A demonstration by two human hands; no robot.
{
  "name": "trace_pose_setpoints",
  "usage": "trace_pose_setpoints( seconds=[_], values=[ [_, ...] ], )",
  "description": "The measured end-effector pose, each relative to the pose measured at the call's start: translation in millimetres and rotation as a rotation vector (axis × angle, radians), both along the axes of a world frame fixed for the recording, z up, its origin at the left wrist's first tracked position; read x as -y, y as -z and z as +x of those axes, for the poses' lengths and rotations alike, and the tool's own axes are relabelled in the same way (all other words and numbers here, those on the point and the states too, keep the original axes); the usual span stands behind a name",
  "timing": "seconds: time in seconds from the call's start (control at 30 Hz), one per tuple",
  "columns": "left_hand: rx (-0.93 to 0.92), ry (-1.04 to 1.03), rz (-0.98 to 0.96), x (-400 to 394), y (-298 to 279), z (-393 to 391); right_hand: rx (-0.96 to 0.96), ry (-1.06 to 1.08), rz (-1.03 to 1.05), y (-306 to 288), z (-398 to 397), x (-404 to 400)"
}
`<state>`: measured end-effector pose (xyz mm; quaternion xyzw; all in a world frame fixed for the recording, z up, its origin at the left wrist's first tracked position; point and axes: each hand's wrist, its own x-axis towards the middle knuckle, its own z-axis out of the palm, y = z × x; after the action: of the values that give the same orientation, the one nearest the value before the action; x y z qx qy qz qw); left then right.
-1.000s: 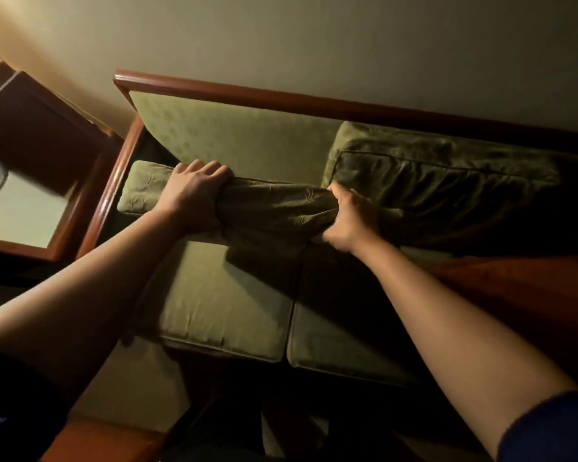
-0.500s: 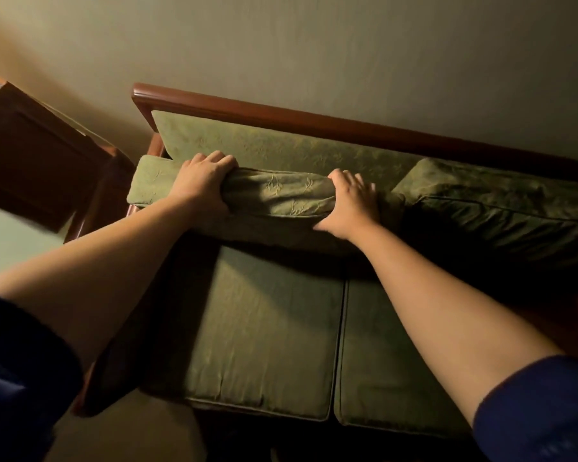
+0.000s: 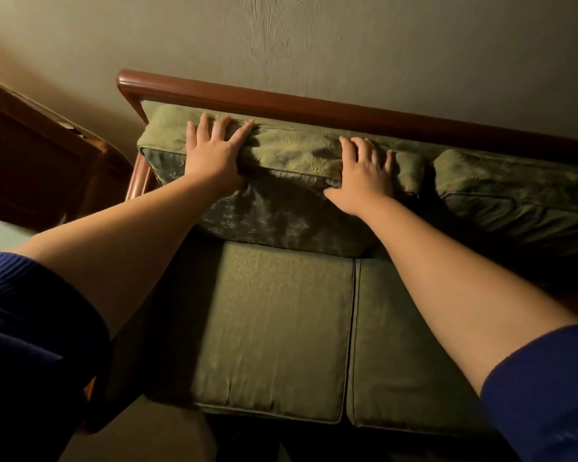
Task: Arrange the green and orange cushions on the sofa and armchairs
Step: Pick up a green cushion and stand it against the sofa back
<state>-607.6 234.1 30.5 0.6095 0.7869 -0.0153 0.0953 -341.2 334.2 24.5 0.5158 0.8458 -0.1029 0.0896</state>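
Note:
A green patterned back cushion [image 3: 291,155] stands upright against the left half of the sofa's backrest, just under the wooden top rail [image 3: 314,105]. My left hand [image 3: 214,151] lies flat on its top left part with the fingers spread. On its top right part rests my right hand [image 3: 364,175], fingers apart as well. A second green back cushion [image 3: 514,185] leans against the backrest to the right. Two green seat cushions [image 3: 274,315] lie below, side by side.
A dark wooden piece of furniture [image 3: 37,155] stands left of the sofa, close to its wooden arm [image 3: 137,178]. A plain wall rises behind the rail. The carpet shows at the bottom left, in front of the sofa.
The cushion that both hands gripped has gone up and back against the backrest. Both hands have opened and now lie flat on its top edge. The view has come closer.

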Motion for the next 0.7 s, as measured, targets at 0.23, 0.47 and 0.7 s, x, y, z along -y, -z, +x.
trace_pose_setpoints(
  seconds=[0.23, 0.47, 0.7],
  values=[
    [0.034, -0.029, 0.097, 29.4, -38.5, 43.1, -0.055, 0.068, 0.008, -35.7, 39.6, 43.2],
    [0.607, 0.016, -0.068, 76.8, -122.4, 161.5, -0.412, 0.315, -0.252, -118.3, 177.1, 147.8],
    [0.780, 0.146, -0.236, 133.5, -174.5, 328.3, -0.609, 0.610, -0.453, -189.6, 344.2, 245.5]
  ],
)
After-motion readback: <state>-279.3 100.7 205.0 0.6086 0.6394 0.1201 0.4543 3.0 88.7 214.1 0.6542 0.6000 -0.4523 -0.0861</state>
